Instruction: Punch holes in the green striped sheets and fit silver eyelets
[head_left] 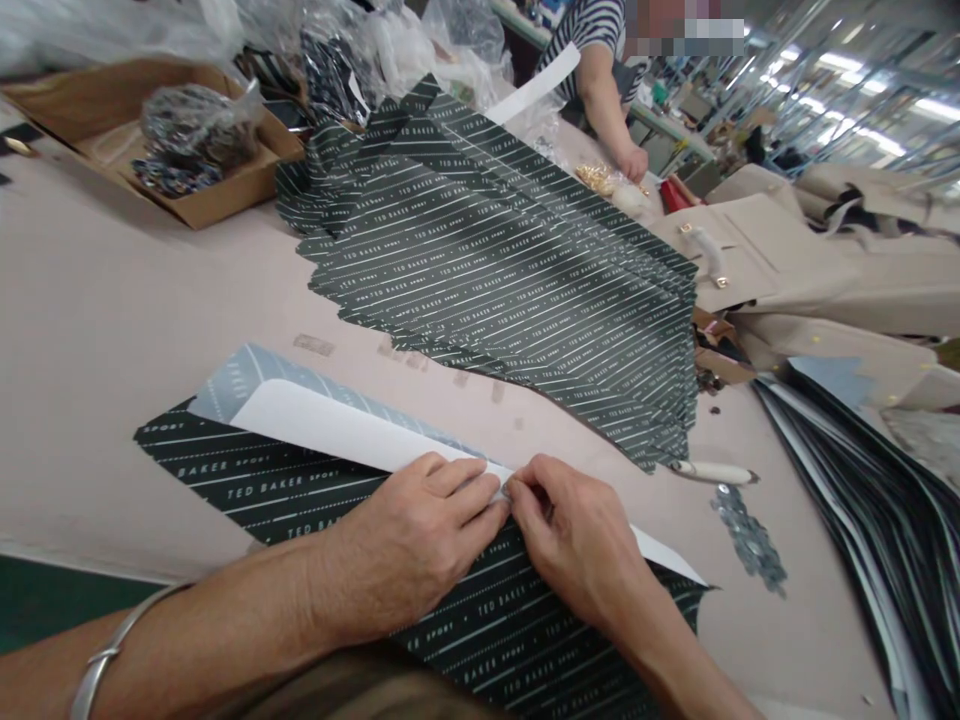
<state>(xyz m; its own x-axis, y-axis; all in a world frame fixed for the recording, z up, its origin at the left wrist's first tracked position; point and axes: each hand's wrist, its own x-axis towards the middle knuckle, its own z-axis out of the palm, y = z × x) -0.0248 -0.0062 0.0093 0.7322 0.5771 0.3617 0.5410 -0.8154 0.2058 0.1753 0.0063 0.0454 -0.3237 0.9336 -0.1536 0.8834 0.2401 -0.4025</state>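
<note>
A dark green sheet of printed lining fabric (262, 480) lies before me, its far edge folded over to show a grey-blue underside. A white strip (337, 425) runs along that fold. My left hand (427, 535) is closed, fingers curled together, its fingertips on the strip and fold. Close beside it, my right hand (581, 530) is closed in a pinch at the strip; what is between thumb and forefinger is too small and hidden to name. Beyond the hands lies a stack of matching printed sheets (495, 260).
A white pen-like tool (716, 472) and a pile of small metal discs (750, 540) lie at the right. Folded dark sheets (862, 530) fan out farther right. Beige bags (795, 240) stand behind. A cardboard box (217, 205) sits at left. Across the table is a person in a striped shirt (589, 40).
</note>
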